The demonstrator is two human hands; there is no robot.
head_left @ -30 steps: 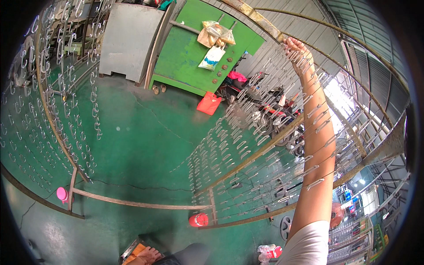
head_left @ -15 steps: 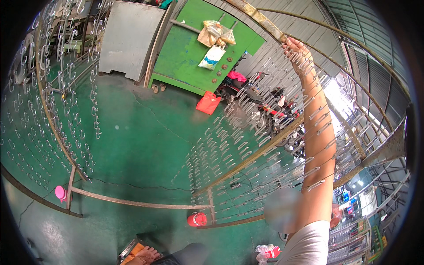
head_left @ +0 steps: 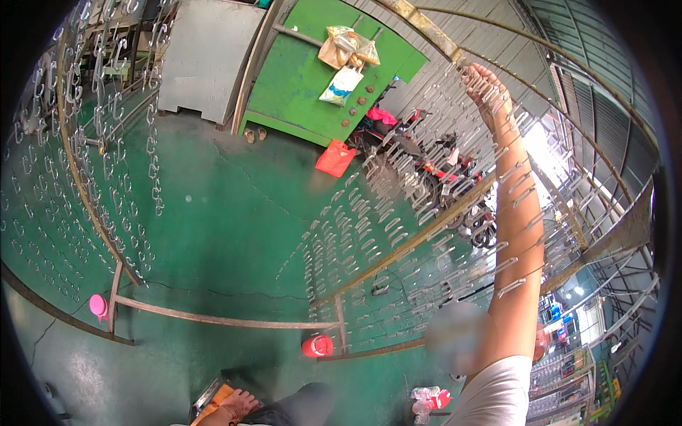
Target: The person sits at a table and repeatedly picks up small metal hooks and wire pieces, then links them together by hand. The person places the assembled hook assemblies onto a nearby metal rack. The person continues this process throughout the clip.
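Observation:
My right hand [head_left: 486, 84] is raised high at the upper right, just under the top bar of a metal rack [head_left: 426, 32]. Its fingers are bent together at the top of the hanging rows of hooks; what lies between them is too small to make out. Chains of small silver wire hooks [head_left: 398, 220] hang around and in front of my bare right forearm. Low at the bottom edge, my left hand [head_left: 241, 403] curls over the side of an orange box with a silvery edge [head_left: 213, 403]. My dark trouser leg is beside it.
More hook chains [head_left: 110, 153] hang on the rack's left side. A low bar [head_left: 227, 324] joins the two sides. Near its ends are a pink container [head_left: 98, 306] and a red bucket [head_left: 317, 346]. Farther back stand a green metal cabinet [head_left: 284, 92], a red bag [head_left: 335, 158] and motorbikes [head_left: 444, 170].
My right hand has shifted slightly down and right, still beside the top bar. My left hand and the box sit a little farther up and right. The view has tilted slightly.

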